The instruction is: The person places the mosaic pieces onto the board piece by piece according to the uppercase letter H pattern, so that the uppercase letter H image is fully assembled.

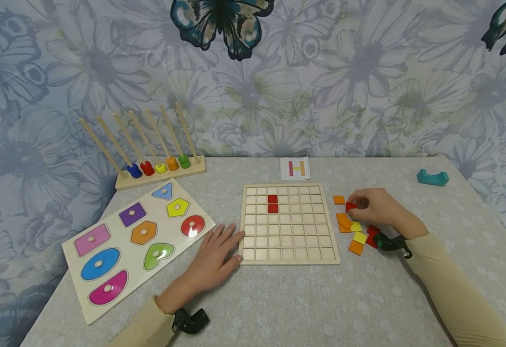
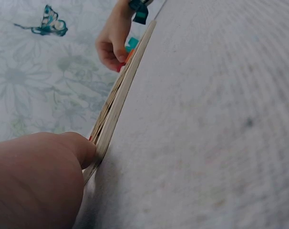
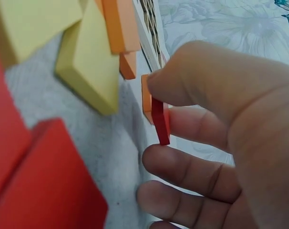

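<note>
A square wooden grid board (image 1: 289, 224) lies on the table, with two red tiles (image 1: 272, 204) in one column near its top. My left hand (image 1: 213, 260) rests flat at the board's left edge, fingers spread, thumb and fingertips touching the rim. To the board's right, my right hand (image 1: 376, 208) pinches a red tile (image 3: 160, 120) between thumb and fingers, just above the table. Around that hand lie loose orange tiles (image 1: 344, 220), yellow tiles (image 1: 359, 237) and red tiles (image 1: 372, 236), some overlapping.
A small pattern card (image 1: 295, 168) lies behind the board. On the left are a shape puzzle board (image 1: 124, 260) with knobbed pieces and a wooden peg stand (image 1: 161, 174) with coloured beads. A teal curved block (image 1: 432, 178) sits at the far right.
</note>
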The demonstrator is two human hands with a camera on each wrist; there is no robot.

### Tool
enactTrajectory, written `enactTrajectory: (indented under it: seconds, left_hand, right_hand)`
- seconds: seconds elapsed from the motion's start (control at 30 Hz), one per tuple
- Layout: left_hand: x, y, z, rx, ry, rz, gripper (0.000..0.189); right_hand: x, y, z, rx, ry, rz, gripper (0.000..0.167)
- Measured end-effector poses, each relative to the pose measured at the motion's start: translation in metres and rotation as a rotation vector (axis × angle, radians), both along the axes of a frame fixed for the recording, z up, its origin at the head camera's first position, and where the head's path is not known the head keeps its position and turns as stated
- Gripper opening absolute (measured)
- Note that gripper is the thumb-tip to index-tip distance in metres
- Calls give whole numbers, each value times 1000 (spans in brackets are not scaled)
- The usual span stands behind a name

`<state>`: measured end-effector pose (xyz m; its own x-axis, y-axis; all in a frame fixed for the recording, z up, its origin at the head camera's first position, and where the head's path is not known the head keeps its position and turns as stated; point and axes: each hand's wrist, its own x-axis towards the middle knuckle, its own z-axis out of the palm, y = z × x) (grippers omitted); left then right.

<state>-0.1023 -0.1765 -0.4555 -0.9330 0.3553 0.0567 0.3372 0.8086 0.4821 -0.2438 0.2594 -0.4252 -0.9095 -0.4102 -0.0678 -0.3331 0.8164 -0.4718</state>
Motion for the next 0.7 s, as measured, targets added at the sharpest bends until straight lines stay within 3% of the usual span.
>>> enactTrajectory:
  seconds: [0.3,0.7]
  left_hand:
    - [-1,0,0,-4,2,-7,56]
    - [0,0,0,5,6,-7,56]
  right_hand:
    - [2,-7,5,-6,10,28,25]
    - [-4,-46,13,-26,66,161,23]
